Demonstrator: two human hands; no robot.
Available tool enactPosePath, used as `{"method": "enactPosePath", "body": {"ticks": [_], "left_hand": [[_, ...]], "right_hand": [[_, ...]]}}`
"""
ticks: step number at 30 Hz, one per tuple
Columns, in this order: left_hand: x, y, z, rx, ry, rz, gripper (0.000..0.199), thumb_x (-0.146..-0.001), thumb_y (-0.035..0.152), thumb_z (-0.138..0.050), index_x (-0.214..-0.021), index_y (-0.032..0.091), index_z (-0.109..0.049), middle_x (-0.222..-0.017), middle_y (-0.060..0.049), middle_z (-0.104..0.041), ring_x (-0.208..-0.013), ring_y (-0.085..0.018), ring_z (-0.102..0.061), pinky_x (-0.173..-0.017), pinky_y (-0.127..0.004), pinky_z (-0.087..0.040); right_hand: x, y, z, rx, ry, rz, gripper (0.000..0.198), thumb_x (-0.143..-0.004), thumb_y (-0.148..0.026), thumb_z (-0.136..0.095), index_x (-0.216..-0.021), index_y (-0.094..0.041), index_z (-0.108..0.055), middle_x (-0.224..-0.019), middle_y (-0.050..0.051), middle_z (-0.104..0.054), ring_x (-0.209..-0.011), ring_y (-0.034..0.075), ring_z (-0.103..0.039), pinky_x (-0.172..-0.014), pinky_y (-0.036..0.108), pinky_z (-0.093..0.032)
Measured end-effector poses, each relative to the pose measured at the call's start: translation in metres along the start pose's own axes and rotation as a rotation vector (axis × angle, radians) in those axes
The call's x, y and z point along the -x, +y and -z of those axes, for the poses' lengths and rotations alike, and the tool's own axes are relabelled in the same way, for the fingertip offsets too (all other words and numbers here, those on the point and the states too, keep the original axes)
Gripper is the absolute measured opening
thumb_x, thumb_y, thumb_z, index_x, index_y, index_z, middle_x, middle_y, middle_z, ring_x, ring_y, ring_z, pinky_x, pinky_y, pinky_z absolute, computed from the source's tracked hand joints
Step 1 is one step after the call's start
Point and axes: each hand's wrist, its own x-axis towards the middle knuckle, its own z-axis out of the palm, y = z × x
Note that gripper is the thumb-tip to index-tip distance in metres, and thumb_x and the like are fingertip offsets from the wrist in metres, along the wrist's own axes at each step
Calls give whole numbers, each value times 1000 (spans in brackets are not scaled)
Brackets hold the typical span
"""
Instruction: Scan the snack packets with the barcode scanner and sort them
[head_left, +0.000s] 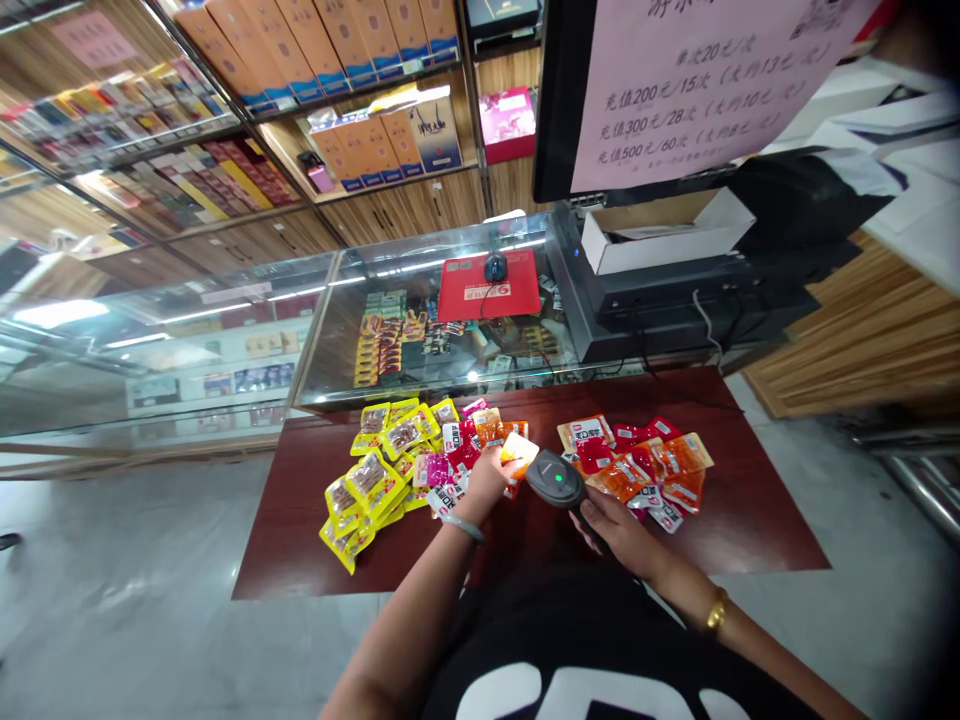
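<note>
My right hand point(611, 525) is wrapped round the handle of a dark barcode scanner point(553, 480), which shows a green light on top. Its head faces left, toward an orange snack packet point(519, 452) lit brightly by the scanner. That packet is pinched in my left hand point(489, 482). Left of it lie yellow snack packets point(375, 478) in a heap, with red, pink and white packets point(454, 465) beside them. Another pile of red and orange packets point(637, 465) spreads out just beyond my right hand. The tips of my left fingers are partly hidden by glare.
The dark red tabletop point(292, 530) butts against a glass display case point(330, 370). On the glass rest a red mat point(457, 290) and a black mouse point(495, 266). A monitor point(559, 100) and a white open box point(637, 255) stand at the right. Shelves of boxes line the back.
</note>
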Motion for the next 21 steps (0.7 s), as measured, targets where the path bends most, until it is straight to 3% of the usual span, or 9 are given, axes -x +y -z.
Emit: {"method": "enactPosePath", "body": {"ticks": [3,6,8,9,11,13,15,18,21], "left_hand": [[-3,5,-18,77,-21,95,28,-72,43,-76,-81,17,-67,-76,-8,-70,-73,-22,-65,-73,-33,-50],[-8,16,-47,343,-232,66,31,-74,42,-76,-87,15,-68,-76,-8,-71,-72,-22,-66,-70,-32,-51],[-11,21,-57,402,-317,45,27,-76,33,-75,-93,14,-69,-86,-11,-73,-81,-22,-68,-76,-32,-52],[-13,22,-57,341,-282,55,26,-77,29,-74,-96,14,-68,-93,-12,-74,-87,-23,-69,-80,-33,-51],[-16,18,-45,84,-79,99,29,-79,26,-72,-104,14,-66,-106,-16,-71,-100,-26,-66,-90,-35,-47],[-20,11,-24,-206,160,149,38,-81,32,-71,-112,13,-63,-117,-20,-66,-114,-30,-60,-98,-39,-42],[-26,4,-4,-398,292,213,51,-80,44,-70,-116,10,-59,-122,-24,-62,-121,-35,-55,-101,-42,-38],[-41,1,11,-505,325,295,64,-76,57,-70,-116,8,-56,-123,-26,-59,-121,-39,-53,-100,-44,-37],[-55,4,9,-545,330,318,62,-73,54,-74,-114,11,-55,-128,-25,-57,-123,-39,-51,-99,-44,-37]], "right_hand": [[6,-1,2,6,25,-22,47,-91,-67,-51,-89,-20,-54,-65,-4,-51,-50,10,-43,-46,23,-35],[11,-2,5,1,80,-61,51,-86,-71,-54,-94,-21,-56,-65,-4,-50,-51,11,-44,-46,23,-37],[14,-2,7,10,112,-76,53,-84,-74,-54,-93,-21,-56,-65,-4,-50,-51,12,-45,-46,23,-38],[15,-2,7,20,120,-78,54,-83,-75,-54,-90,-21,-55,-64,-4,-51,-51,12,-46,-46,24,-39],[16,-2,9,36,133,-82,54,-83,-76,-53,-85,-22,-54,-64,-3,-51,-51,12,-47,-46,24,-39],[17,0,9,45,138,-89,54,-83,-76,-52,-83,-22,-53,-64,-3,-52,-50,12,-48,-46,24,-39],[17,2,9,51,134,-85,54,-84,-75,-51,-82,-22,-52,-65,-3,-52,-50,12,-47,-46,24,-39],[16,7,8,52,110,-61,52,-87,-73,-50,-85,-21,-53,-65,-4,-51,-50,11,-45,-46,24,-37],[16,9,7,40,91,-57,50,-89,-70,-50,-92,-21,-55,-65,-4,-49,-50,11,-43,-46,23,-35]]}}
